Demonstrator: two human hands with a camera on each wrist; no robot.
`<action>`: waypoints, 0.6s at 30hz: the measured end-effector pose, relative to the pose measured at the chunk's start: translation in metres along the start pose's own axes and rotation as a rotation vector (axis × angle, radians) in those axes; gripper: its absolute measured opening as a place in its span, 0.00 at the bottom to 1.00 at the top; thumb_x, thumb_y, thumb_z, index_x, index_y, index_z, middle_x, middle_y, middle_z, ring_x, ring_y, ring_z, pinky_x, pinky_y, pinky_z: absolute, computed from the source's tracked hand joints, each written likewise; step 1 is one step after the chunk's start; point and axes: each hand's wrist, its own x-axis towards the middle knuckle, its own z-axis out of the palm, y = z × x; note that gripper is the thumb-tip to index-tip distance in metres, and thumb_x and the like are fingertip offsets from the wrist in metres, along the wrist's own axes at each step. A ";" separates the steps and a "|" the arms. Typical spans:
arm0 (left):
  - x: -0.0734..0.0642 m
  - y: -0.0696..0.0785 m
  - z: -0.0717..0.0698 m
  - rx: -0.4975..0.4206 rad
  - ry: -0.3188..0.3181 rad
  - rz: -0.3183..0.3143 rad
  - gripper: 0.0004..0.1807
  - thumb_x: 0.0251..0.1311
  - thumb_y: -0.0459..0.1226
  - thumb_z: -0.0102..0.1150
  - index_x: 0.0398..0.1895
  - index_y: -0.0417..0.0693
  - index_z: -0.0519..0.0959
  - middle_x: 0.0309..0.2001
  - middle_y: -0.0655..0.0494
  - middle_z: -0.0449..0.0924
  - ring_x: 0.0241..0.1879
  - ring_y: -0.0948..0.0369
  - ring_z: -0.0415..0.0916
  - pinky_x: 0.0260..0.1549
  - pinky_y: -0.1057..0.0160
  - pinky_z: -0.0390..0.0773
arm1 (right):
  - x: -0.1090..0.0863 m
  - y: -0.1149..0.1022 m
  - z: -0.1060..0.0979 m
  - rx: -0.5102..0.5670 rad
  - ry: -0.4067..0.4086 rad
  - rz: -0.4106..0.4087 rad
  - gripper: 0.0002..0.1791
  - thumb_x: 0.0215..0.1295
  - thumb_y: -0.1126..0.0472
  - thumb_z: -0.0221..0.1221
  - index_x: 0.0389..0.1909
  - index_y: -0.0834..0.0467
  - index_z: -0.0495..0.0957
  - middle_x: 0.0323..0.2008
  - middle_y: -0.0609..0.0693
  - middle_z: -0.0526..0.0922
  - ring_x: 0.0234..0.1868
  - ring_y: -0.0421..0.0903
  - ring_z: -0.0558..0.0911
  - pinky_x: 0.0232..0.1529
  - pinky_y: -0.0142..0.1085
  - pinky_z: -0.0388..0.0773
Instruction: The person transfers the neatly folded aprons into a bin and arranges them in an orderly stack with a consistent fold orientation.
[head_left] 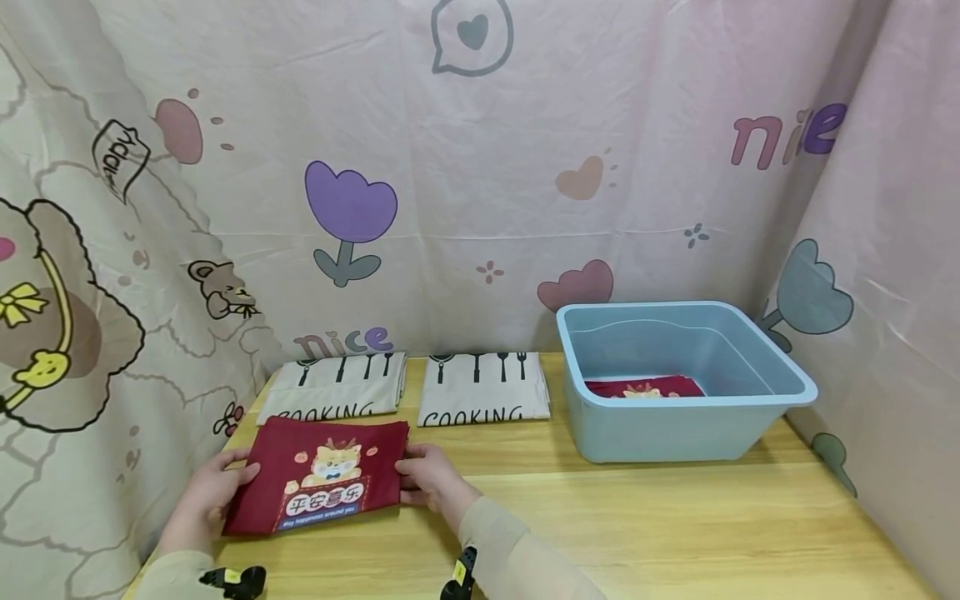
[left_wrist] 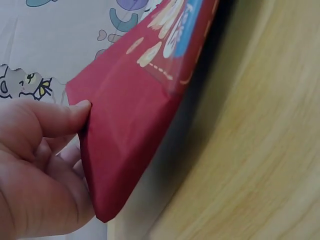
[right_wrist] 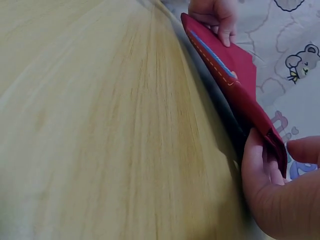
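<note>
A folded dark red cloth [head_left: 330, 467] with a cartoon animal, Chinese characters and a blue strip is held between both hands at the table's left side. My left hand [head_left: 204, 493] pinches its left edge, thumb on top, the other fingers curled beneath. At the opposite edge, my right hand [head_left: 437, 482] grips the cloth with fingers underneath and the thumb at the rim. The left wrist view shows the near corner of the cloth drooping, and in the right wrist view its front edge is raised over the table, with a dark shadow below.
Two folded white cloths printed COOKING, the left one [head_left: 330, 387] and the right one [head_left: 483, 392], lie along the back of the wooden table [head_left: 675, 525]. A light blue tub [head_left: 660, 435] at the right holds another red cloth [head_left: 675, 386]. Printed curtains [head_left: 465, 167] surround the table.
</note>
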 end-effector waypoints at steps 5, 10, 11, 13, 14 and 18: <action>-0.004 0.001 -0.003 -0.078 -0.041 0.062 0.19 0.72 0.34 0.50 0.61 0.36 0.63 0.35 0.55 0.77 0.31 0.58 0.79 0.31 0.52 0.82 | 0.001 0.000 -0.002 -0.003 0.004 -0.007 0.25 0.67 0.70 0.58 0.64 0.68 0.68 0.36 0.55 0.83 0.33 0.48 0.83 0.31 0.39 0.82; -0.007 0.002 -0.006 -0.158 -0.068 0.092 0.12 0.72 0.37 0.52 0.43 0.72 0.73 0.36 0.61 0.76 0.33 0.61 0.78 0.33 0.54 0.83 | -0.001 -0.001 -0.006 -0.001 0.002 -0.027 0.25 0.67 0.70 0.58 0.64 0.67 0.69 0.37 0.54 0.83 0.33 0.47 0.83 0.30 0.38 0.82; -0.008 0.002 -0.005 -0.173 -0.073 0.097 0.15 0.72 0.37 0.52 0.40 0.76 0.72 0.35 0.62 0.76 0.33 0.61 0.78 0.33 0.54 0.83 | -0.001 -0.001 -0.006 -0.001 0.003 -0.036 0.25 0.66 0.70 0.58 0.64 0.66 0.69 0.37 0.54 0.84 0.32 0.47 0.83 0.30 0.38 0.82; -0.009 0.003 -0.005 -0.186 -0.075 0.110 0.16 0.72 0.37 0.53 0.38 0.79 0.71 0.35 0.64 0.75 0.33 0.62 0.78 0.33 0.55 0.83 | -0.002 -0.003 -0.008 -0.003 0.006 -0.057 0.25 0.65 0.71 0.58 0.63 0.66 0.69 0.37 0.53 0.83 0.30 0.45 0.82 0.27 0.35 0.81; -0.009 0.004 -0.004 -0.193 -0.074 0.116 0.17 0.72 0.37 0.53 0.37 0.79 0.72 0.35 0.64 0.75 0.32 0.62 0.78 0.33 0.55 0.83 | -0.002 -0.004 -0.008 -0.004 0.007 -0.068 0.25 0.65 0.72 0.58 0.63 0.66 0.69 0.37 0.53 0.83 0.29 0.44 0.82 0.26 0.34 0.80; -0.012 0.007 -0.001 -0.206 -0.077 0.153 0.18 0.72 0.36 0.53 0.36 0.79 0.72 0.34 0.65 0.75 0.32 0.64 0.79 0.32 0.57 0.83 | -0.004 -0.007 -0.012 0.008 0.005 -0.099 0.26 0.63 0.74 0.57 0.63 0.64 0.71 0.33 0.49 0.80 0.23 0.40 0.78 0.20 0.28 0.75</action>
